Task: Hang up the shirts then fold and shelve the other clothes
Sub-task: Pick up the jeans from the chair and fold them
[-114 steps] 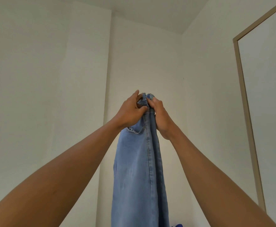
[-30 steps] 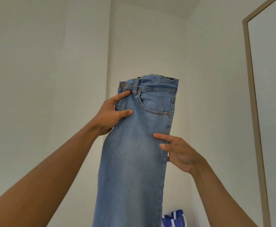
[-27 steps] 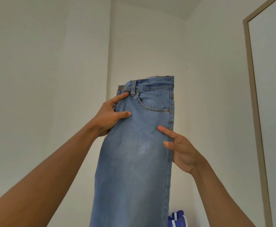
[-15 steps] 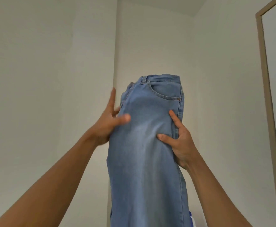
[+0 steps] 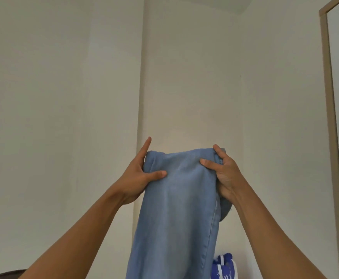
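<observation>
A pair of light blue jeans (image 5: 176, 208) hangs in front of me, folded over at the top so the waistband is hidden behind. My left hand (image 5: 138, 176) holds the fold's left edge, thumb pressed on the front and index finger pointing up. My right hand (image 5: 223, 174) pinches the fold's right edge, thumb on the front and fingers curled behind. The legs drop out of view at the bottom.
Plain white walls meet in a corner (image 5: 140, 97) behind the jeans. A tall beige-framed panel (image 5: 329, 117) stands at the right. A blue and white bag (image 5: 224, 266) sits low behind the jeans. A dark edge (image 5: 1, 274) shows at bottom left.
The waistband, upright a second ago, has folded back over and down behind. Both hands slid to the new top fold and the jeans dropped lower in view.
</observation>
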